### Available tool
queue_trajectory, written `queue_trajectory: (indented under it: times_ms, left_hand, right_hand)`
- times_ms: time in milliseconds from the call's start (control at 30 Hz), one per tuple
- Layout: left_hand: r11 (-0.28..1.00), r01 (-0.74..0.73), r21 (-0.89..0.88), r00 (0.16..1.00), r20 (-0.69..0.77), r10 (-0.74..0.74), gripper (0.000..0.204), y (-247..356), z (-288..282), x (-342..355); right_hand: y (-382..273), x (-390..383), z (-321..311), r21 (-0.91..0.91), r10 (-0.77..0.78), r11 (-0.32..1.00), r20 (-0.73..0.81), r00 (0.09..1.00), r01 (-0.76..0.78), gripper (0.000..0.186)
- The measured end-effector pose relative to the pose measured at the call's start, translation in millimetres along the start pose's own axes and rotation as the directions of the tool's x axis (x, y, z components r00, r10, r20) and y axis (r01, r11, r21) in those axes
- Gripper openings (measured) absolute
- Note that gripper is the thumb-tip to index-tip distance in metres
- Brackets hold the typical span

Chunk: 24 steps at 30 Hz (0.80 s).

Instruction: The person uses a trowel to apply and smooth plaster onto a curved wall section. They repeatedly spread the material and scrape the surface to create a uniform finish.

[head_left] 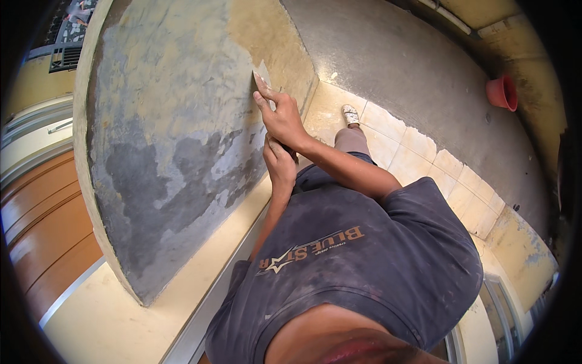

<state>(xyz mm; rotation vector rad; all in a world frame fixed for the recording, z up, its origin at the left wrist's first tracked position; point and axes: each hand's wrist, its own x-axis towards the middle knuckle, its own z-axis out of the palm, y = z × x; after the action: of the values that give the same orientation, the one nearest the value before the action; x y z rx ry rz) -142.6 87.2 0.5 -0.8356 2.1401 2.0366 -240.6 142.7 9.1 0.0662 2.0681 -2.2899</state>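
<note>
Patchy grey and tan wall (170, 139); red-orange pot (502, 92); dusty navy shirt (376, 255).

The wall (170, 139) stands left of the tiled floor (424, 158); a pot (502, 92) lies far right.

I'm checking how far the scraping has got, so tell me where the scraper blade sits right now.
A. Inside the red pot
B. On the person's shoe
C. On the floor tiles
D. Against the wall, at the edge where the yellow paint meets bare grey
D: the right hand presses the scraper against the wall at the border of yellow paint and bare grey.
</note>
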Motion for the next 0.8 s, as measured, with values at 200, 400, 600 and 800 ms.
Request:
queue_trajectory:
  times_ms: [200, 400, 600, 800]
  left_hand:
    - [0.999, 0.048, -0.021, 0.999, 0.016, -0.048, 0.042, 8, 14, -1]
    - [0.983, -0.182, 0.035, 0.974, -0.133, 0.185, 0.045, -1, 24, -7]
    - [0.996, -0.092, 0.0, 0.995, -0.04, 0.092, 0.048, 0, 26, 1]
    - [0.99, -0.123, -0.075, 0.99, -0.082, 0.117, 0.048, 10, 21, -5]
  right_hand:
    - [-6, 9, -16, -0.075, 0.029, 0.997, 0.044, 0.999, -0.025, 0.049]
    - [-5, 4, -12, -0.023, -0.085, 0.996, 0.069, 0.994, 0.087, 0.046]
    - [-10, 18, -20, 0.029, -0.026, 0.999, 0.053, 0.998, 0.025, 0.044]
    - [-24, 15, -12, 0.005, 0.005, 1.0, 0.094, 0.996, -0.005, 0.045]
